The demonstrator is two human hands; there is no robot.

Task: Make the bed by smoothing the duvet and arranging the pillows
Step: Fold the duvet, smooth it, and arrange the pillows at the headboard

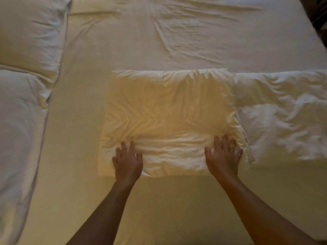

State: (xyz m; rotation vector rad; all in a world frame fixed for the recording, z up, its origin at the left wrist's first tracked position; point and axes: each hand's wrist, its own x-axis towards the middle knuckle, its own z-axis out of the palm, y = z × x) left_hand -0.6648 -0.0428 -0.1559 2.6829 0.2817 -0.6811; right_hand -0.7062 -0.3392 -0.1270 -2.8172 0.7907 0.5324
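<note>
Pressing flat, I see my left hand (127, 160) and right hand (223, 157), fingers spread, on the near edge of the middle pillow (168, 110); a second pillow (283, 117) touches its right side.

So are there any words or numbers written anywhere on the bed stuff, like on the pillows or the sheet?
None: no word, label, number or sign can be read anywhere in this view.
The pillow under the left hand and right hand is plain cloth.
The other pillow, the sheet and the duvet show only creases.
</note>
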